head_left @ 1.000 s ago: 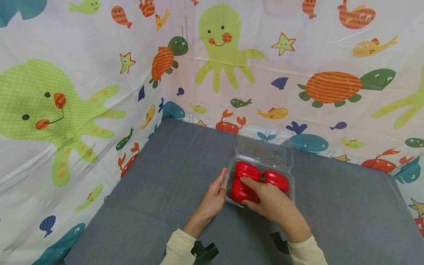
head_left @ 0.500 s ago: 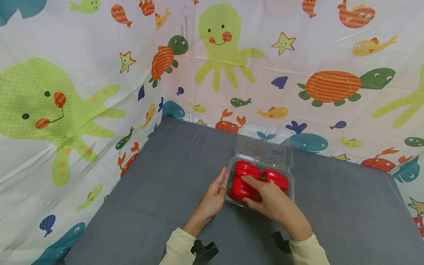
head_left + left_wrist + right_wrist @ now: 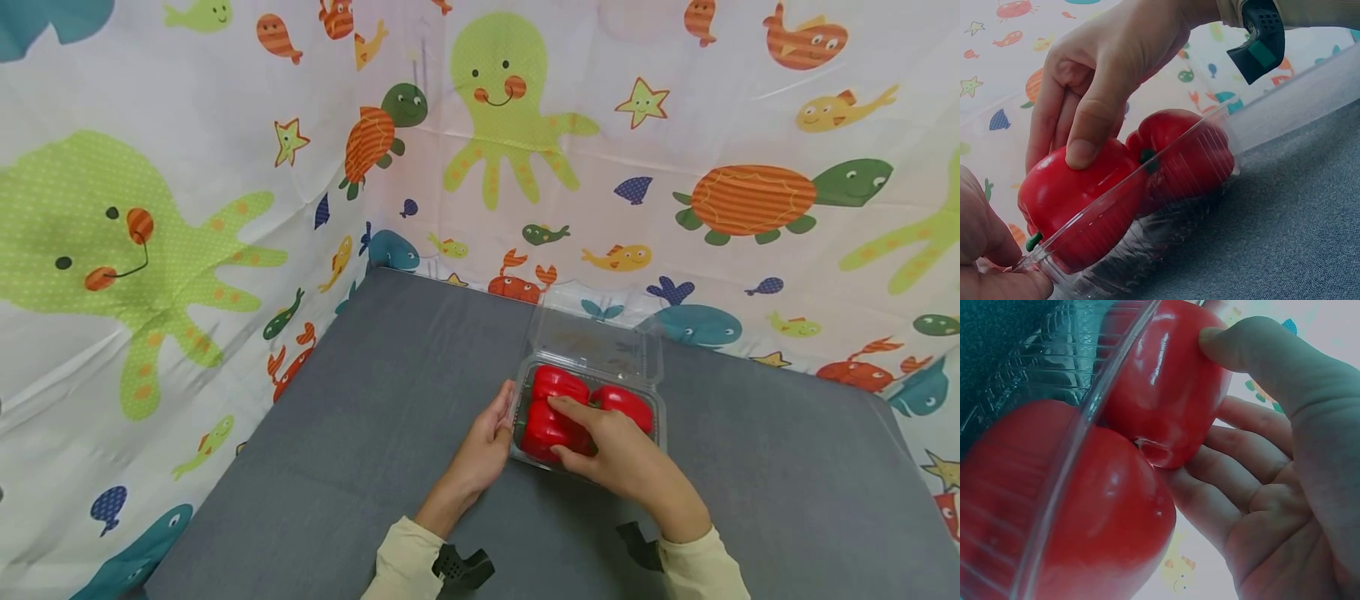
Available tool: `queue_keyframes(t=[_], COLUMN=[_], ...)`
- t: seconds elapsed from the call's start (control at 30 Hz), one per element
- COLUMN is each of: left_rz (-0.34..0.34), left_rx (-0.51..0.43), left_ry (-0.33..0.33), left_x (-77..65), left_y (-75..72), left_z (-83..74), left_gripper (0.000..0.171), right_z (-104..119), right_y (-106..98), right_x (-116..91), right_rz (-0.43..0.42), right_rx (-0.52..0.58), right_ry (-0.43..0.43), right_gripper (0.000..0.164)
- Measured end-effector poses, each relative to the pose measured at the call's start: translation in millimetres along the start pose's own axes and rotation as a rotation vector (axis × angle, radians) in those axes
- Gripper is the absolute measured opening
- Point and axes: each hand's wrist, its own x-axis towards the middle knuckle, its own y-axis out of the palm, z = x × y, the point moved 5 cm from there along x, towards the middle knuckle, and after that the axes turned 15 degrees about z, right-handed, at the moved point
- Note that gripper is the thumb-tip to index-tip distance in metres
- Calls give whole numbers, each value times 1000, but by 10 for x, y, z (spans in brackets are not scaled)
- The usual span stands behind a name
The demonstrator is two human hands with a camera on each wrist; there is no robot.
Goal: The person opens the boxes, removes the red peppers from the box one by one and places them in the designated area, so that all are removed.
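In the head view, a clear plastic container (image 3: 517, 440) with its lid (image 3: 592, 342) folded back holds three red bell peppers. My left hand (image 3: 480, 450) grips the container's left side; in the left wrist view, that hand's thumb and finger (image 3: 1007, 250) pinch the rim. My right hand (image 3: 630, 462) grasps the front-left bell pepper (image 3: 543, 432), thumb on the near side and fingers across the top. Behind it sits another bell pepper (image 3: 558, 383), and a third bell pepper (image 3: 630, 408) lies at the right. The right wrist view shows the held bell pepper (image 3: 1166, 387) by the rim.
The container stands on a grey table (image 3: 360, 433). A sea-animal printed curtain (image 3: 480, 225) rises along the table's back and left edges. Black straps (image 3: 465, 568) are on both wrists.
My right hand has shifted very slightly to the right, with its grasp on the front-left bell pepper. The left hand and container stay in place.
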Motion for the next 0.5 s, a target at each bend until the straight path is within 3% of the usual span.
queue_keyframes(t=[0.5], left_rz=[3], left_rx=[-12], left_ry=[12], left_x=[-1], left_y=[-2], left_z=[13], left_gripper=[64], right_z=[-45], right_y=[-37], right_x=[13], right_rz=[10], right_rx=[78], right_ry=[-9], right_gripper=[76])
